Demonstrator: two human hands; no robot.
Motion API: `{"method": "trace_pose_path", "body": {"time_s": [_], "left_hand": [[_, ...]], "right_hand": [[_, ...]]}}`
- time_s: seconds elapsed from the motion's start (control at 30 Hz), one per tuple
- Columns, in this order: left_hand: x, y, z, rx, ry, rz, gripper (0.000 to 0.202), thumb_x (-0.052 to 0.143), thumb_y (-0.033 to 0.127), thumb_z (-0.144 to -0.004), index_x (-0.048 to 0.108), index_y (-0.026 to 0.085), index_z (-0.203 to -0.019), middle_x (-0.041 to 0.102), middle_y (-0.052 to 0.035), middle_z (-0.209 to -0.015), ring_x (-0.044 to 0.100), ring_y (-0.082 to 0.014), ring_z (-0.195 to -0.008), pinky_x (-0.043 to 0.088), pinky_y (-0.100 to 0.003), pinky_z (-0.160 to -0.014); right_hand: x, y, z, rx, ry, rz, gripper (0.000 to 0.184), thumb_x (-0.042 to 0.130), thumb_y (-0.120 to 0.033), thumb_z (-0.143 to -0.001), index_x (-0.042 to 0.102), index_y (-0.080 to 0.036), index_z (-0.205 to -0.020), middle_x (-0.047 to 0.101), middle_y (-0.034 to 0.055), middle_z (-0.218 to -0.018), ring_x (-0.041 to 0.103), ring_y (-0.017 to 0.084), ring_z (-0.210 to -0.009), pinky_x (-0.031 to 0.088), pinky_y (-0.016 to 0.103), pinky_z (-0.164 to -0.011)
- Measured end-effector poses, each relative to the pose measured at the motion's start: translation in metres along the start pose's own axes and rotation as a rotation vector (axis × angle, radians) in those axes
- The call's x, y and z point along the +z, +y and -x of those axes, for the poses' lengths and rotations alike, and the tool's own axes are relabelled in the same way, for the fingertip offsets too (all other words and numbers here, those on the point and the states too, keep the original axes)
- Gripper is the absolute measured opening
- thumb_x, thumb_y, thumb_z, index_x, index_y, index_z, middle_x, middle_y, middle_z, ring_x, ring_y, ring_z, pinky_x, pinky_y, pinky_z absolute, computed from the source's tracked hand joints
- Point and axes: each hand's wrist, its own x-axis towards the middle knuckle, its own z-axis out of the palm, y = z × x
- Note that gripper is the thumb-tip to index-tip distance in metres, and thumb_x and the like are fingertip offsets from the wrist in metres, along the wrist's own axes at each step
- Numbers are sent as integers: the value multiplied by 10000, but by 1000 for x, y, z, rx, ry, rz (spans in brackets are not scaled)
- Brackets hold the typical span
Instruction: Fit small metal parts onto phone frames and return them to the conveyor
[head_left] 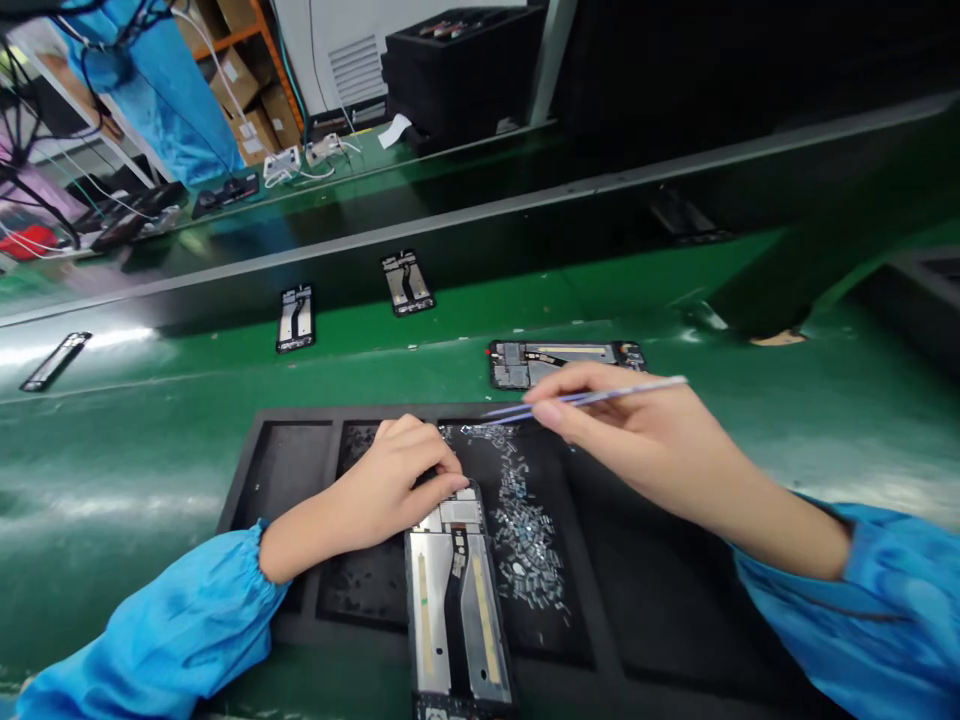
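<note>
My left hand [405, 470] has its fingers curled at the top end of an opened phone body [433, 600], its thumb lying on the upper edge. The body shows bare metal plates and a black flex cable down its middle. Between the thumb and fingers of my right hand [622, 420] is a pair of tweezers [637, 387]. Their slightly parted tips reach left, over the far end of a heap of small shiny metal pieces [529, 545]. Whether the tips pinch a piece is too small to tell. The heap lies in a compartment of a black foam tray [296, 412].
Beyond the tray, another opened phone body [514, 365] lies sideways near my right hand. Further phone bodies [407, 283] [296, 318] rest on the green bench [360, 375]. A dark post [787, 270] stands at right. Someone in blue clothing [172, 90] is at the far left.
</note>
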Motion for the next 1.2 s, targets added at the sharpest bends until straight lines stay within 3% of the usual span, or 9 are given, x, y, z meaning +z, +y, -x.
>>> {"method": "trace_pose_path", "body": {"time_s": [0.13, 0.23, 0.33, 0.4, 0.5, 0.6, 0.93, 1.13, 1.2], "left_hand": [[7, -3, 0, 89, 58, -180, 163, 540, 251, -1029, 617, 177, -906, 629, -1, -881, 528, -170, -894, 366, -349, -870], [8, 1, 4, 199, 208, -386, 174, 510, 211, -1036, 622, 158, -914, 648, -18, -868, 547, -164, -855, 394, -358, -853], [8, 15, 13, 340, 319, -424, 112, 538, 147, -986, 642, 144, -943, 659, -36, -865, 564, -173, -840, 449, -356, -814], [10, 27, 21, 477, 281, -390, 119, 554, 157, -957, 672, 143, -946, 658, -41, -857, 581, -186, -833, 486, -364, -801], [16, 39, 32, 692, 121, -426, 179, 578, 262, -967, 728, 165, -979, 673, -43, -943, 617, -206, -921, 525, -364, -839], [19, 41, 38, 812, -19, -485, 211, 572, 260, -972, 752, 196, -1061, 677, -38, -1074, 611, -204, -1032, 536, -338, -893], [19, 36, 33, 773, -108, -370, 275, 480, 205, -1014, 754, 182, -997, 667, -38, -983, 619, -193, -877, 545, -337, -751], [22, 35, 35, 765, -127, -336, 395, 360, 161, -1027, 751, 185, -988, 664, -38, -982, 610, -185, -877, 559, -345, -805], [22, 34, 36, 770, -147, -346, 411, 345, 162, -1025, 753, 209, -1000, 669, -31, -1008, 606, -181, -891, 563, -338, -825]], "right_hand": [[-12, 21, 5, 47, -151, 40, 415, 661, -609, -848, 712, -209, -753, 700, 53, -798, 618, 164, -631, 478, 277, -550], [-9, 34, 1, 89, -271, 75, 419, 645, -616, -855, 719, -208, -796, 698, 59, -807, 627, 183, -670, 478, 287, -558], [-8, 39, -2, 114, -304, 91, 408, 626, -607, -869, 705, -210, -821, 677, 47, -773, 591, 173, -637, 449, 280, -529], [-9, 39, -3, 115, -307, 104, 401, 620, -597, -876, 691, -209, -802, 661, 38, -753, 554, 155, -596, 419, 270, -500], [-11, 37, -2, 108, -319, 125, 382, 634, -574, -876, 682, -206, -785, 632, 18, -709, 494, 126, -530, 371, 255, -460], [-11, 36, -2, 86, -327, 118, 379, 627, -562, -885, 679, -205, -772, 628, 17, -698, 484, 119, -513, 370, 253, -453], [-14, 37, -6, 2, -367, 158, 354, 600, -530, -917, 695, -220, -774, 692, 47, -770, 625, 178, -664, 472, 289, -561], [-12, 31, -10, -10, -406, 214, 366, 604, -527, -920, 707, -217, -756, 696, 32, -752, 618, 165, -634, 468, 284, -555], [-10, 30, -12, -11, -342, 226, 366, 643, -539, -893, 726, -217, -741, 705, 30, -749, 629, 163, -632, 477, 278, -555]]}}
